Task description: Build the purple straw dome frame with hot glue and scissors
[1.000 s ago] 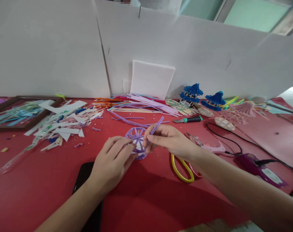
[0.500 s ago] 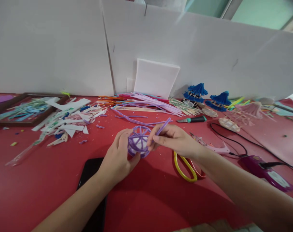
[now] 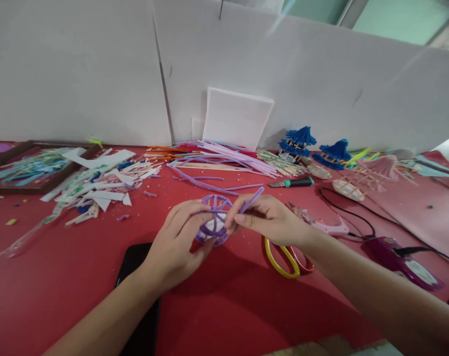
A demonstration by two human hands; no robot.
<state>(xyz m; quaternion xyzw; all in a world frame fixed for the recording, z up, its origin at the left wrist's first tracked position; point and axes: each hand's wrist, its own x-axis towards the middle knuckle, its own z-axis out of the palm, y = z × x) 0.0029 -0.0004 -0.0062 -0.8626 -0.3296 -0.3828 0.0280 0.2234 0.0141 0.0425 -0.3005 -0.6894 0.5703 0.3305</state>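
Note:
In the middle of the view, my left hand [image 3: 182, 237] is closed round a small round cage [image 3: 216, 203] made of purple pipe cleaners, with something white inside it. Its fingers and thumb cover the left side of the cage. My right hand [image 3: 265, 220] pinches a purple pipe cleaner [image 3: 253, 198] at the cage's right side. The free end of that strip points up and right past the fingers; its lower end is hidden behind the fingertips. Scissors with yellow and red handles [image 3: 282, 259] lie on the table just below my right hand.
A green-and-black utility knife [image 3: 296, 182], a pink glue gun [image 3: 332, 227] and a purple box with a cable [image 3: 402, 262] lie to the right. Loose pipe cleaners [image 3: 228, 158] line the back. Blue-roofed models [image 3: 300, 141] stand beyond. Scraps [image 3: 106, 185] and a black phone-like slab [image 3: 135, 257] are left.
The fingers of my left hand have shifted further over the front of the cage, and the cage has tipped slightly. My right hand still pinches the purple strip.

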